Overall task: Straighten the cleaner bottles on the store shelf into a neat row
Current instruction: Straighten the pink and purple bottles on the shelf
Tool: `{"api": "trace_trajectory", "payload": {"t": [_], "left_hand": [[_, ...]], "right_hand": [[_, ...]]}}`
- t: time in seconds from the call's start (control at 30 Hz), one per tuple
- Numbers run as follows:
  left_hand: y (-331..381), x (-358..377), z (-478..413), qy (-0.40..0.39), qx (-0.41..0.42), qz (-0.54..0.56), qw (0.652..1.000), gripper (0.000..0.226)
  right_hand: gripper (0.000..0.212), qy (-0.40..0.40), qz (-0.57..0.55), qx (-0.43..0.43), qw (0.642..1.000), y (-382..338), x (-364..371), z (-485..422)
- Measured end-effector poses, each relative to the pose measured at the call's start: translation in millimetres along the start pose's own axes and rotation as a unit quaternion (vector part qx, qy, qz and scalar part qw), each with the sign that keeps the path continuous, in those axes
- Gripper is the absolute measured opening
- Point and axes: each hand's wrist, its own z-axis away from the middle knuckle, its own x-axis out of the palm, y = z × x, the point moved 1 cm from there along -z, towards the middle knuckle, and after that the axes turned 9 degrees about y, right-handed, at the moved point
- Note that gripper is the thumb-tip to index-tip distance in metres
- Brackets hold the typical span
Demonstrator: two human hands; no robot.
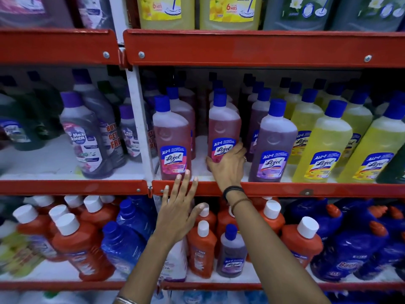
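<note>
On the middle shelf (285,189) stand rows of blue-capped cleaner bottles. My right hand (228,165) grips the base of a pink bottle (223,126) that stands set back from the shelf's front edge. To its left, another pink bottle (172,139) stands at the front edge. My left hand (177,207) hovers with fingers spread just below and in front of that bottle, fingertips at the red shelf lip, holding nothing. A purple bottle (272,141) stands right of my right hand, then yellow bottles (326,145).
A white upright post (140,119) divides the shelf; grey-purple bottles (87,137) stand left of it. Orange, blue and purple bottles (302,240) crowd the lower shelf under my arms. Large yellow jugs (166,12) sit on the shelf above.
</note>
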Motion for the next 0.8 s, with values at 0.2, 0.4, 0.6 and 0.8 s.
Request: {"api": "trace_trajectory", "payload": {"t": [0.2,0.4,0.6,0.8], "left_hand": [[-0.3,-4.1,0.4,-0.002,0.003,0.02,1.0,0.067],[0.0,-4.9,1.2,-0.002,-0.002,0.018,1.0,0.067],[-0.3,-7.6,3.7,0.001,-0.008,0.018,1.0,0.07],[-0.2,-7.2,5.0,0.002,-0.005,0.013,1.0,0.07]], "right_hand": [[0.102,-0.004,0.032,0.009,0.999,-4.9,-7.2,1.2],[0.104,0.005,0.051,-0.013,0.999,-0.4,-20.5,17.5],[0.106,-0.003,0.049,-0.018,0.999,1.1,-31.7,28.3],[0.107,-0.011,0.044,-0.015,0.999,4.9,-37.5,36.4]]}}
